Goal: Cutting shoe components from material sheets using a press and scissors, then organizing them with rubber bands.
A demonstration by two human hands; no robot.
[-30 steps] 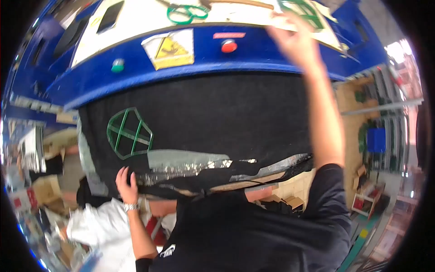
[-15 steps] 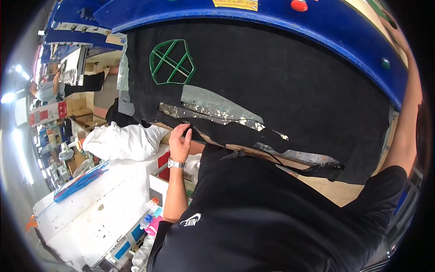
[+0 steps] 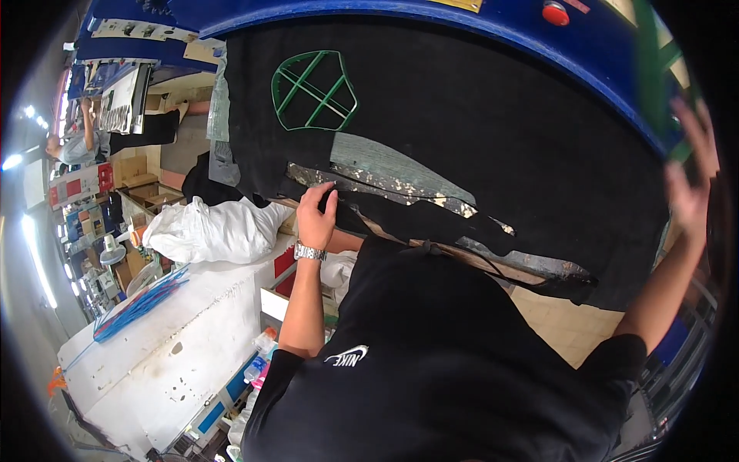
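The green frame (image 3: pixel 328 99) lies flat on the black sheet (image 3: pixel 493 108) at upper left of the frame, almost straight above the left hand (image 3: pixel 315 218), the nearer one, and well apart from it. That hand's thumb and forefinger stand apart at the sheet's lower edge. At far right, the right hand (image 3: pixel 691 169), blurred, looks clamped on a second green frame (image 3: pixel 654 73), its visible length running top to bottom; bare black sheet stretches between both frames.
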